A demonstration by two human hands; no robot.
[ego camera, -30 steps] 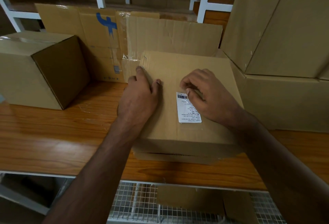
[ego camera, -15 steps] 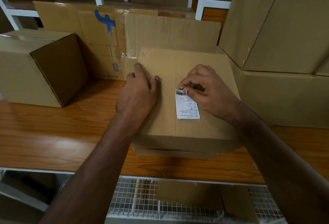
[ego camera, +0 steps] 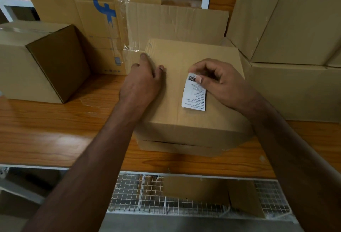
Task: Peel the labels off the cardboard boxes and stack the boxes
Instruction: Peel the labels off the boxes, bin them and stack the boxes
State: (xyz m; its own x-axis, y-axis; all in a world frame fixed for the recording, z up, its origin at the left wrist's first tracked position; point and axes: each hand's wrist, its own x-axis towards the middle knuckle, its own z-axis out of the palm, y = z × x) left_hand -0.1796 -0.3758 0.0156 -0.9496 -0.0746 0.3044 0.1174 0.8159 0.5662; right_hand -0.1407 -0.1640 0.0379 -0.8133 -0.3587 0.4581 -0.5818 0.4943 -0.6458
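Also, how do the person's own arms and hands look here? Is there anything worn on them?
Both arms are bare up to where the picture ends: no sleeves show. The left hand and right hand have no gloves, and no watch, ring or band can be seen on the wrists or fingers. A short, pale thumbnail shows on the right hand.

The right hand [ego camera: 224, 82] pinches the label's [ego camera: 193, 94] top end; the left hand [ego camera: 143, 82] rests on the box [ego camera: 184, 121].
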